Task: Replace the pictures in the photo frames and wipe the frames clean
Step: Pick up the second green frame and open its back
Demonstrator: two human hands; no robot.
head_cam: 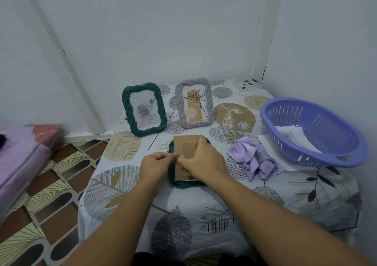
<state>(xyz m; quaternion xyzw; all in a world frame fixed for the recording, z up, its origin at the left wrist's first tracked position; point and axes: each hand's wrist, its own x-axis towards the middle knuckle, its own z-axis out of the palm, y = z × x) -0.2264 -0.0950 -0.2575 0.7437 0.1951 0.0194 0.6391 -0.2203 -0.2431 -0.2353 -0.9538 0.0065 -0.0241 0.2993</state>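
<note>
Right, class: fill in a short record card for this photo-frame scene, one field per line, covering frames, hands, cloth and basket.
Standing frames: dark green frame with rose picture; grey-lilac frame with line-drawn flower
Frame being worked on: green frame lying face down, brown backing board up
Left hand: grip pinching at the backing's left edge
Right hand: fingers on the backing
Cloth: lilac cloth, crumpled, right of the hands
Basket: purple slotted basket, far right, holding a print

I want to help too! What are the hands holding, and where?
Both hands work the face-down green frame: left hand pinches at its left edge, right hand presses the cardboard backing.
</note>
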